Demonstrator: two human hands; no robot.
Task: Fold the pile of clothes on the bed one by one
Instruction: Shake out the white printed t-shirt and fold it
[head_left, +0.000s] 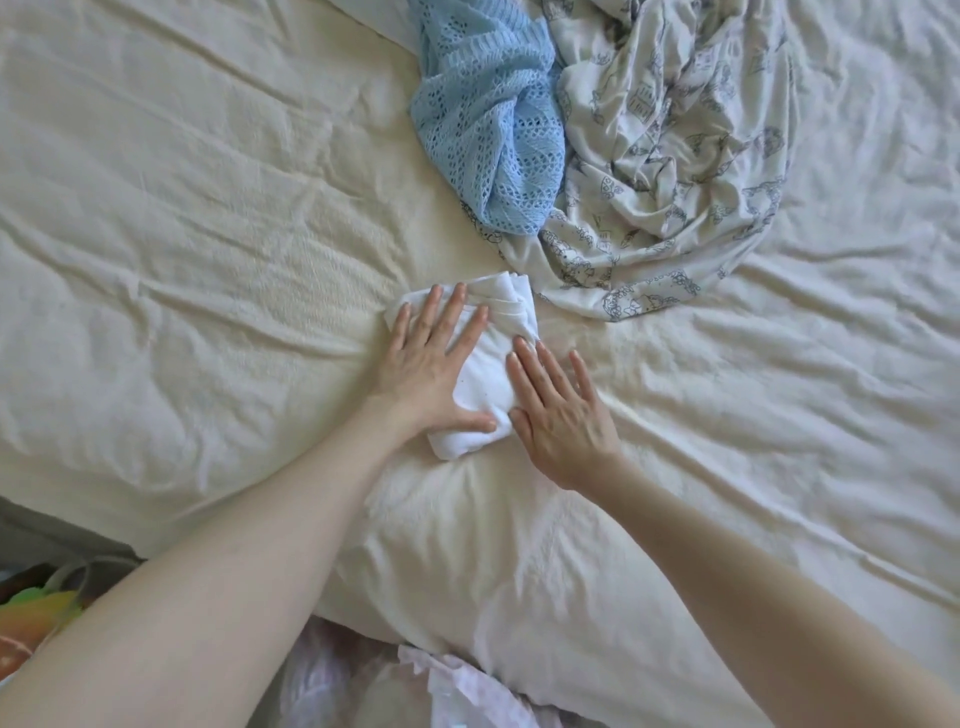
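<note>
While flat on the bed (208, 260), both hands on folded white garment (480, 379).

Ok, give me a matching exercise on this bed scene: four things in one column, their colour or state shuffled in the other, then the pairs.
Things:
1. knitted garment
2. printed garment
3. folded cloth
4. left hand

States:
A. white, small and folded, under both hands
B. pale with a dark blue-grey print, crumpled
C. flat, fingers straight, pressing on cloth
D. light blue, openwork, bunched up

Pairs: 1-D, 2-B, 3-A, 4-C
</note>
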